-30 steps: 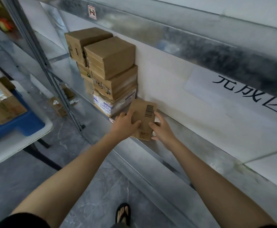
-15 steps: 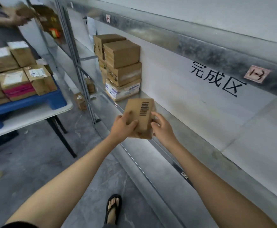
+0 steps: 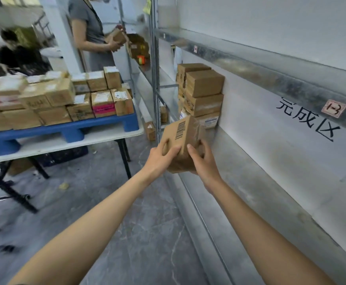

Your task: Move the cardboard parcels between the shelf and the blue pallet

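I hold a small cardboard parcel [image 3: 181, 136] with a barcode on its top face, tilted, in front of the metal shelf [image 3: 240, 167]. My left hand [image 3: 159, 159] grips its left side and my right hand [image 3: 202, 163] its right side. The parcel hangs in the air just off the shelf's front edge. Behind it, a stack of cardboard parcels [image 3: 203, 93] stands on the shelf against the white back wall. To the left, the blue pallet [image 3: 61, 130] carries several parcels [image 3: 65, 99] in two layers.
The pallet rests on a white folding table [image 3: 69, 140] with black legs. A person in a grey top [image 3: 90, 29] stands behind the table holding a box. A shelf upright [image 3: 156, 79] stands between table and shelf. More boxes lie on the floor under the shelf. Grey floor lies below.
Both hands have lifted the barcode parcel off the shelf and drawn it back and left. My view has swung left, bringing the pallet, the table and the other person into sight.
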